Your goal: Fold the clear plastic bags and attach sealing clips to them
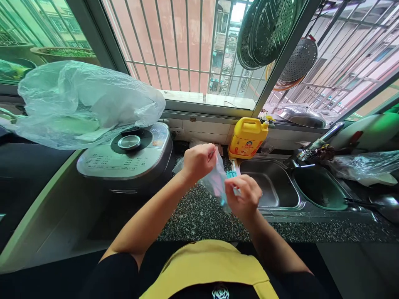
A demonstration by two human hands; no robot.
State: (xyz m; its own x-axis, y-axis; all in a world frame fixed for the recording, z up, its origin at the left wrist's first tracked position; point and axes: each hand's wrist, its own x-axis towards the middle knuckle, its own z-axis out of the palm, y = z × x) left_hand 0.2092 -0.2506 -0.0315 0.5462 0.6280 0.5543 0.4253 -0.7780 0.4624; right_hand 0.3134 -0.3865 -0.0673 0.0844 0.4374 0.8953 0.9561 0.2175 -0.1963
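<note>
Over the speckled countertop, my two hands hold a thin translucent plastic bag (pixel 215 182) between them. My left hand (pixel 200 161) is closed in a pinch at the bag's upper part. Lower and to the right, my right hand (pixel 245 197) has its fingers curled closed at the bag's right side. The bag hangs loose between the hands, and something pinkish shows faintly through it; I cannot make out what it is. Turquoise pieces (pixel 231 174) show just behind my right hand, beside the sink.
Left stands a multicooker (pixel 141 153) with a large plastic bag (pixel 90 104) over it. A yellow oil jug (pixel 249 137) is behind the sink (pixel 272 182), which has a green basin (pixel 319 189) and a faucet (pixel 318 143). Colanders (pixel 271 33) hang at the barred window.
</note>
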